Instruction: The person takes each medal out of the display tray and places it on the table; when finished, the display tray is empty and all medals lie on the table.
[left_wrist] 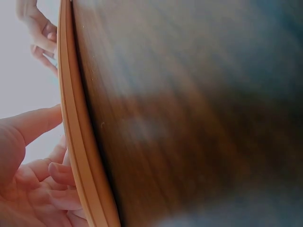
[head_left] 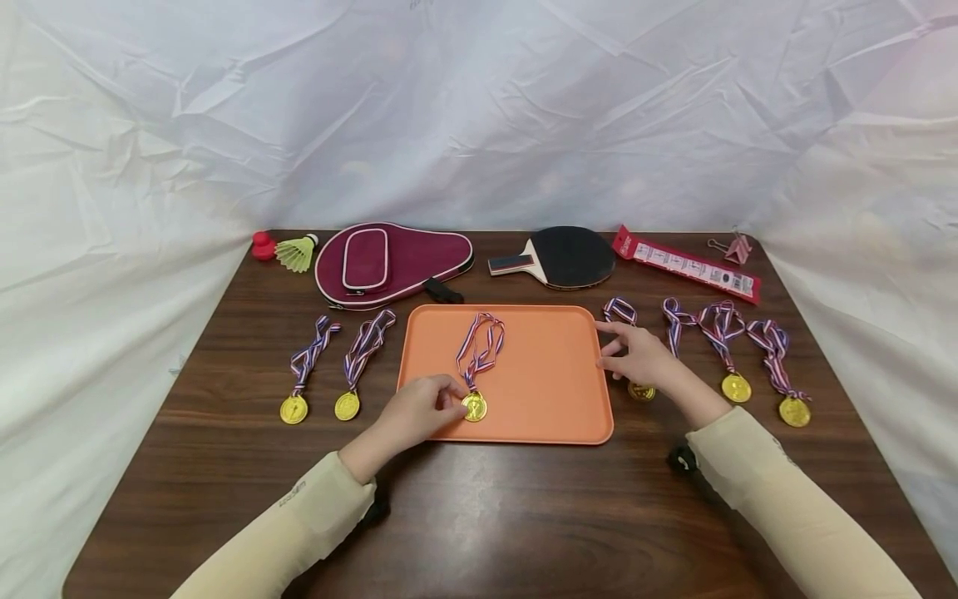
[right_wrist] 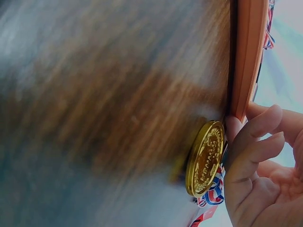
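Note:
An orange tray [head_left: 539, 366] lies mid-table. On its left part rests a gold medal [head_left: 474, 407] with its striped ribbon looped behind it. My left hand [head_left: 419, 408] reaches over the tray's front left, thumb and fingertips at the medal's left edge; whether they pinch it is hidden by the rim [left_wrist: 78, 127] in the left wrist view. At the tray's right edge, my right hand [head_left: 636, 356] touches the rim with index finger and thumb spread apart. Another gold medal [right_wrist: 207, 158] lies on the table beside that hand, partly under it in the head view.
Two medals [head_left: 348, 405] lie left of the tray; several more, including one medal [head_left: 737, 387], lie right. Behind are a maroon paddle case [head_left: 419, 254], a table tennis paddle [head_left: 572, 256], a red packet [head_left: 688, 264], a pink clip [head_left: 737, 249], and a yellow shuttlecock [head_left: 296, 253].

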The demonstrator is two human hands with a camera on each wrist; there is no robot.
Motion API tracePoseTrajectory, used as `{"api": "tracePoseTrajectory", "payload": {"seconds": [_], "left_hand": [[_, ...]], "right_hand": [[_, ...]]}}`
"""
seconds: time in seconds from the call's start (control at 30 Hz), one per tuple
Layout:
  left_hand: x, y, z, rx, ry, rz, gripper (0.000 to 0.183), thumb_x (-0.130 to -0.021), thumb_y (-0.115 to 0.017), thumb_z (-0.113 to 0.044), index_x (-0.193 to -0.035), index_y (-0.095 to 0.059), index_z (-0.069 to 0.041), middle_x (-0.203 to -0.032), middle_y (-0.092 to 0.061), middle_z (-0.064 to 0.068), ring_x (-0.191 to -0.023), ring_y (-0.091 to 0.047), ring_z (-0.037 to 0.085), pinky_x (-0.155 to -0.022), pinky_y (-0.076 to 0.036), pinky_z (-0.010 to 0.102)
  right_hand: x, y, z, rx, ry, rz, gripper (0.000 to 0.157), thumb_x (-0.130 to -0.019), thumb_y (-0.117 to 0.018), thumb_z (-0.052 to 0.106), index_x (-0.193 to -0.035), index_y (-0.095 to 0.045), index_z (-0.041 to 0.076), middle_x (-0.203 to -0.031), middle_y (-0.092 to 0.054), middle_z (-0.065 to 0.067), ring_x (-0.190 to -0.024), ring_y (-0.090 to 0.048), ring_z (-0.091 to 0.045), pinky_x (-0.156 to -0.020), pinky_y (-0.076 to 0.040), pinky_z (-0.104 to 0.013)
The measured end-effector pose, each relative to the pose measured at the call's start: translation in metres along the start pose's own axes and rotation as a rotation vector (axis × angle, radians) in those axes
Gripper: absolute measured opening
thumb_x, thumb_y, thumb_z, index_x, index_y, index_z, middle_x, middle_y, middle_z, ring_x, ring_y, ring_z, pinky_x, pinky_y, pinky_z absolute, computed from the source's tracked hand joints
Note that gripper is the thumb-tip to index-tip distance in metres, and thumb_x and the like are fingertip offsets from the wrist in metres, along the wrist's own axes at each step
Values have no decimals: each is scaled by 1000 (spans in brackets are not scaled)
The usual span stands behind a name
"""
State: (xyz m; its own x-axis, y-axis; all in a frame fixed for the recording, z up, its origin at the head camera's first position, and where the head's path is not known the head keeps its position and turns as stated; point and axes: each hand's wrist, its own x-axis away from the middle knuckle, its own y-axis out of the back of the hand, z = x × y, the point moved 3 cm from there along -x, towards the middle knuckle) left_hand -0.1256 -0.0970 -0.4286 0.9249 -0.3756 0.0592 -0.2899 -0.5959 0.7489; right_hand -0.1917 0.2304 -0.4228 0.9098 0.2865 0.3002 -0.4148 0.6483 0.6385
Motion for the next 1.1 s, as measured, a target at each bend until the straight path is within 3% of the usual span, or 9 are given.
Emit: {"api": "tracePoseTrajectory", "payload": {"seconds": [0.23, 0.47, 1.1], "left_hand": [[-1, 0, -1, -12, -15, -6, 17, -72, -75, -19, -84, -64, -14, -62, -50, -7, -55, -46, 6, -51, -38, 23], [-1, -1, -1, -8, -8, 36, 24, -70, -76, -25, -87, -64, -13, -61, -52, -6, -53, -46, 7, -49, -38, 24], [-1, 0, -6, 16, -55, 13, 14, -77, -69, -17, -84, -58, -14, -65, -54, -9, -57, -48, 4, -57, -41, 25]], "right_hand": [[0, 0, -1, 2, 0, 0, 65, -82, -65, 15, -138, -34, 10, -89, -63, -9, -60, -58, -19, -58, -47, -33], [2, 1, 0, 1, 1, -4, 64, -82, -65, 14, -138, -34, 9, -89, -63, -10, -60, -58, -20, -58, -47, -32], [0, 0, -1, -25, 2, 10, 64, -83, -65, 13, -138, -33, 9, -90, -63, -10, -60, -58, -21, -57, -47, -33]]}}
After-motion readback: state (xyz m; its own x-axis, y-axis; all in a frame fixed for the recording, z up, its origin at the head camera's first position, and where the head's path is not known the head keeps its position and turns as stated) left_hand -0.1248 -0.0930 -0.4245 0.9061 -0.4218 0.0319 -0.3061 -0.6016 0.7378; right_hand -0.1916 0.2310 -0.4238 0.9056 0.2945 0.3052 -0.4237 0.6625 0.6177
